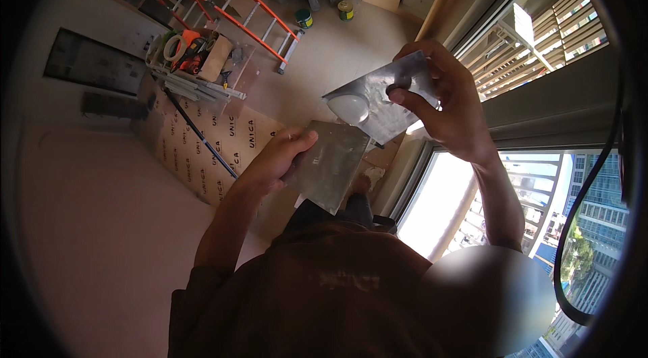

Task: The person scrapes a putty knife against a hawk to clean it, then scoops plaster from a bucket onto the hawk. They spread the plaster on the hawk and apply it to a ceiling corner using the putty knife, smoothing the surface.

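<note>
My left hand (283,159) grips a flat grey metal plate (331,166) by its left edge, thumb on top. My right hand (452,108) is closed on a shiny steel trowel plate (385,118), thumb near its dark round fitting. A white blob of paste (347,106) sits on the steel plate's left part. The steel plate is above and right of the grey one, their near edges very close; whether they touch I cannot tell.
An orange ladder (260,17) lies at the top, near two small tins (345,12) and a pile of tools (192,54). A pole (197,130) lies on printed floor covering (175,149). Windows (547,27) line the right, with a dark cable (577,216).
</note>
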Available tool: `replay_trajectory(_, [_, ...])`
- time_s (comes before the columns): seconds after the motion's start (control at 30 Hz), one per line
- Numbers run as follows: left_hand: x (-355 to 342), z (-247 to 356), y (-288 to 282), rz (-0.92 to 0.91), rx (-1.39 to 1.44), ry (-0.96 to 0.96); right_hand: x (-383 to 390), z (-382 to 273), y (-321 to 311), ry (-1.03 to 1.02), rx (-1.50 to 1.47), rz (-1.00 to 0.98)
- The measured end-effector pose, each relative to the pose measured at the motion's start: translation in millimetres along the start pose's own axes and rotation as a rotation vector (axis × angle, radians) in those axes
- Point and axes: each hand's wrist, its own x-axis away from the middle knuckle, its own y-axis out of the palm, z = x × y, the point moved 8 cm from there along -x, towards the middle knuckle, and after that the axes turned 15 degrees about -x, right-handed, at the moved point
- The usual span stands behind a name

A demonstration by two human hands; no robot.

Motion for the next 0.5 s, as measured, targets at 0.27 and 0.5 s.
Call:
replay_trajectory(0.27, [26, 61, 12, -0.063, 0.146, 0.161, 63, -52, 55, -0.898, 0.451, -0.35])
replay_trajectory(0.5, [27, 68, -8, 0.035, 0.174, 0.197, 77, -56, 34, -0.905, 0.384, -0.265])
